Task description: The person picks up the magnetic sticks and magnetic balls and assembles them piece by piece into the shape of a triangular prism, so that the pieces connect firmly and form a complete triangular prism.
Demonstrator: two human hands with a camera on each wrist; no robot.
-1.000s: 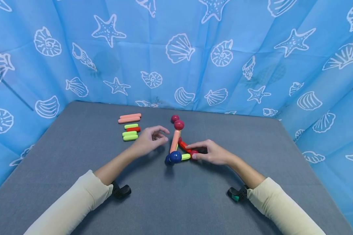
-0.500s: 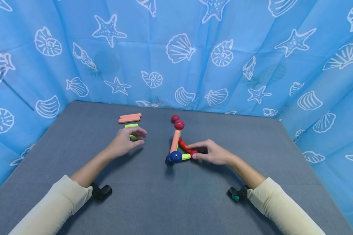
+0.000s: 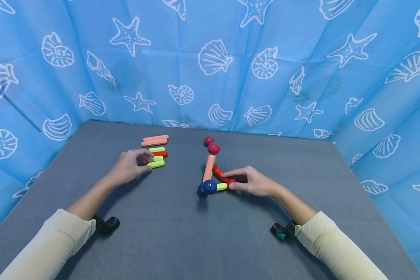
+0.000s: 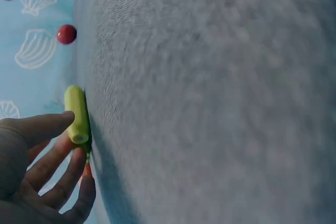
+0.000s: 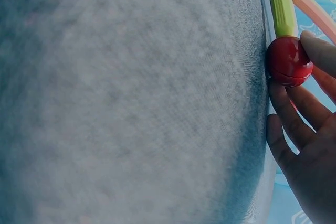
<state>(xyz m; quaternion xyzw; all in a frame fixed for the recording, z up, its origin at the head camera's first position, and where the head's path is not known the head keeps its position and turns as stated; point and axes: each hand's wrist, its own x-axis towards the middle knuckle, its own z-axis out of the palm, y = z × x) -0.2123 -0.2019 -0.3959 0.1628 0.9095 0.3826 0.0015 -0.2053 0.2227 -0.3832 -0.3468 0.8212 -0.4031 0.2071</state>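
Sleeves (image 3: 52,245) fill the lower corners of the frame, both forearms lying on the grey table (image 3: 196,241). Right of centre, the right hand (image 3: 253,182) pinches a red ball (image 3: 231,182) between thumb and forefinger; that ball is a corner of the rod frame (image 3: 210,175), beside a blue ball (image 3: 209,186). Left of centre, the left hand (image 3: 127,168) has loosely curled fingers, thumb touching the end of a green rod (image 3: 156,163) in the rod pile (image 3: 155,151). Further back sit two loose red balls (image 3: 211,145), then the blue shell curtain (image 3: 210,62).
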